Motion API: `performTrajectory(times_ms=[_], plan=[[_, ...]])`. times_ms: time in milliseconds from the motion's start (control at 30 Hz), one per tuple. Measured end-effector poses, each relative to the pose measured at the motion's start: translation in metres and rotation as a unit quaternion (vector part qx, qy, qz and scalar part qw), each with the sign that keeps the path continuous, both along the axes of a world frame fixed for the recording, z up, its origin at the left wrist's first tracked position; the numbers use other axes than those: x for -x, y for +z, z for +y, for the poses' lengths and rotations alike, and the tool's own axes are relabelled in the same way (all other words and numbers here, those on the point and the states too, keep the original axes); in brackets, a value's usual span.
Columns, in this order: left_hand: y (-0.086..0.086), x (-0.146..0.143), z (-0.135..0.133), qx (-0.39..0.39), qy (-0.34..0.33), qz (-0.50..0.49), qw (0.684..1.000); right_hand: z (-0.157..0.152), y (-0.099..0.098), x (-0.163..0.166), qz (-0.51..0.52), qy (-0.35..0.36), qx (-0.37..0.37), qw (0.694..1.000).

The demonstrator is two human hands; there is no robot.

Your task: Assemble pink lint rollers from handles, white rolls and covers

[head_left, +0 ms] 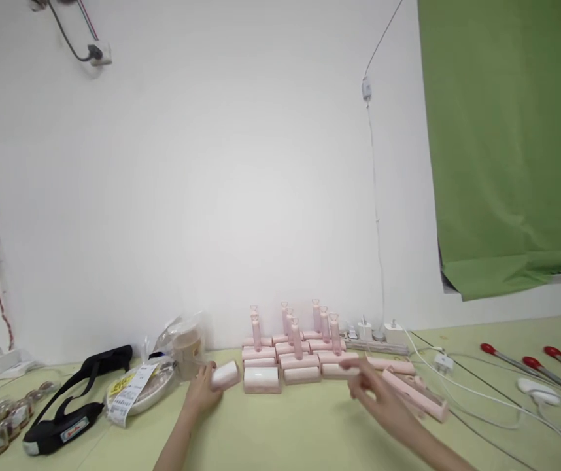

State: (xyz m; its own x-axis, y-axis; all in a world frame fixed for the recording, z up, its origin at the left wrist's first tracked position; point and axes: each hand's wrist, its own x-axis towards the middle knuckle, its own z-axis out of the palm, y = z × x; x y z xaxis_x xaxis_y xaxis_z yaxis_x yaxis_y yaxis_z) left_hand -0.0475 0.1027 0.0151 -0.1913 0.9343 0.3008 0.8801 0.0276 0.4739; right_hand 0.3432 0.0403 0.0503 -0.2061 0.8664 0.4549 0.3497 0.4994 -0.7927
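Note:
My left hand (202, 391) has its fingers closed on the left end of a short white-and-pink roll (226, 375), which lies tilted at the left end of the front row. Beside it sits another white roll (262, 379). Behind are rows of pale pink rolls (301, 374), with several clear pink tube-like pieces (335, 335) standing upright among them. My right hand (377, 398) is over the table at the right of the rows, fingers apart, nothing visible in it. Close to it lie long pink handle-like pieces (415, 394).
On the left are a black strap (84, 386), a wrapped round package (140, 386) and a bagged container (187, 347). White cables and a charger (443, 362) run across the right, near red-tipped metal tools (545, 373). A white wall (261, 163) stands behind.

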Motion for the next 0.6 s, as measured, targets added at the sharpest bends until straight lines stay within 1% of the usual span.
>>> performTrajectory(times_ms=[67, 133, 200, 267, 333, 433, 533, 600], plan=[[-0.003, -0.004, -0.017, -0.01, 0.01, -0.053, 0.999, -0.031, -0.017, 0.007, 0.003, 0.056, 0.022, 0.998], [-0.008, -0.009, -0.039, -0.012, 0.016, -0.113, 0.993, -0.053, -0.029, 0.014, 0.004, 0.101, 0.055, 0.993], [-0.013, -0.017, -0.06, -0.009, 0.025, -0.168, 0.985, -0.064, -0.036, 0.02, 0.005, 0.134, 0.105, 0.985], [-0.016, -0.031, -0.075, -0.011, 0.044, -0.205, 0.978, -0.066, -0.04, 0.028, 0.008, 0.15, 0.152, 0.977], [-0.017, -0.048, -0.08, -0.024, 0.068, -0.223, 0.972, -0.063, -0.044, 0.037, 0.02, 0.148, 0.176, 0.973], [-0.014, -0.071, -0.078, -0.051, 0.107, -0.242, 0.963, -0.064, -0.053, 0.05, 0.046, 0.135, 0.184, 0.973], [-0.003, -0.081, -0.078, -0.058, 0.13, -0.286, 0.948, -0.07, -0.061, 0.055, 0.078, 0.143, 0.19, 0.968], [0.008, -0.083, -0.085, -0.052, 0.118, -0.324, 0.937, -0.072, -0.063, 0.054, 0.118, 0.151, 0.217, 0.957]])
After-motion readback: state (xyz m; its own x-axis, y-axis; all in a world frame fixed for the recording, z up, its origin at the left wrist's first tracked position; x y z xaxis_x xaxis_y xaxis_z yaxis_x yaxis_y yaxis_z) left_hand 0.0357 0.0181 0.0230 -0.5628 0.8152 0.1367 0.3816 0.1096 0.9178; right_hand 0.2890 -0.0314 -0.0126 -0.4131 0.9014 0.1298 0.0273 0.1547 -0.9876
